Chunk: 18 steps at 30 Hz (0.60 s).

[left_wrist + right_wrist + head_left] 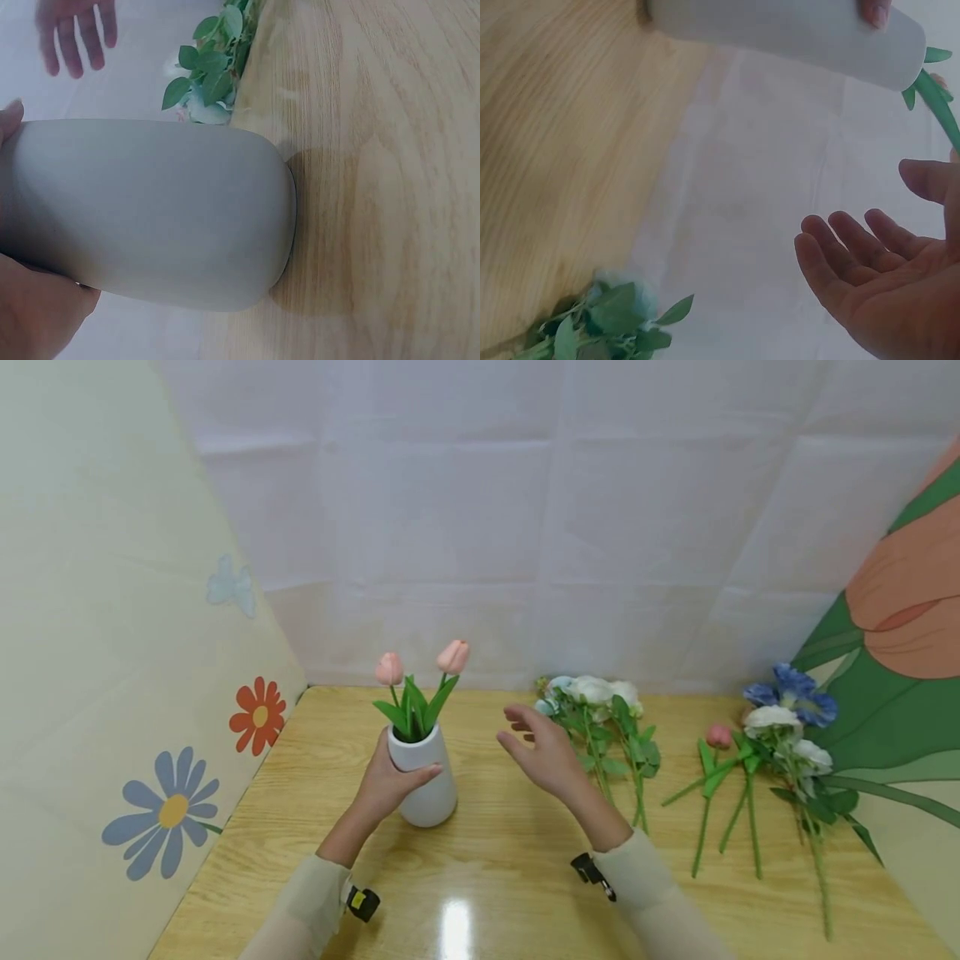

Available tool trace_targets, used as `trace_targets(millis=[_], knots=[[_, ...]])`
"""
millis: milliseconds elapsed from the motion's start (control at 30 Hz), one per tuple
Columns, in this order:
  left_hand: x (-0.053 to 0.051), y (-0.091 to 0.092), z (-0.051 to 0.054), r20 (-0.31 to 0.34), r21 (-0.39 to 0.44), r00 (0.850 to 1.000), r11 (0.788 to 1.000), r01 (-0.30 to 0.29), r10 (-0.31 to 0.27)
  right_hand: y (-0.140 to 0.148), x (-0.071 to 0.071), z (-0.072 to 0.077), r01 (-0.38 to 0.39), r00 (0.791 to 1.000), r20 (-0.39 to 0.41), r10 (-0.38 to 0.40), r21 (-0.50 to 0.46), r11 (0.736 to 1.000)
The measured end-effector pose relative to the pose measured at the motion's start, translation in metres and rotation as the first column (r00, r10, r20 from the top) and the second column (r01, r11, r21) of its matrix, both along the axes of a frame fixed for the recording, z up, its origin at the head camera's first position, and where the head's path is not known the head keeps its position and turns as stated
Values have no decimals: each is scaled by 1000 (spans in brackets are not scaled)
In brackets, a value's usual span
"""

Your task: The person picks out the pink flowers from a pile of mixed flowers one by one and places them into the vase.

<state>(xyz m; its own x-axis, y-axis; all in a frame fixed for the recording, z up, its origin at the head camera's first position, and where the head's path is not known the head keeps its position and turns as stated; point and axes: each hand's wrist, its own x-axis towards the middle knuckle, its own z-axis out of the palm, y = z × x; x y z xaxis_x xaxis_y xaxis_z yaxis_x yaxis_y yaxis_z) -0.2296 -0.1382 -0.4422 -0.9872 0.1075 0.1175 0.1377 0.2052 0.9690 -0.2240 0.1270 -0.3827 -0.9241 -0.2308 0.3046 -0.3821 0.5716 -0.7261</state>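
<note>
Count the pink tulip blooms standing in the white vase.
2: the left bloom and the right bloom, both above the rim of the white vase.

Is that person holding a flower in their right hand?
No, the right hand is empty, its bare palm showing in the right wrist view, while the left hand grips the white vase.

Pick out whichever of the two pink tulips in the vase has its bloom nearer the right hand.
The tulip on the right in the head view: it leans toward the right hand, while the other tulip leans left.
</note>
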Motion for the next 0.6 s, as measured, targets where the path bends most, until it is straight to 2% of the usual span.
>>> trace_targets(millis=[300, 600], knots=[[1, 0, 2, 11, -2, 1000, 1000, -2, 2, 31, 2, -11, 30, 999, 30, -30, 27, 999], [1, 0, 0, -9, -2, 1000, 1000, 2, -2, 56, 7, -17, 67, 996, 43, -72, 116, 991]])
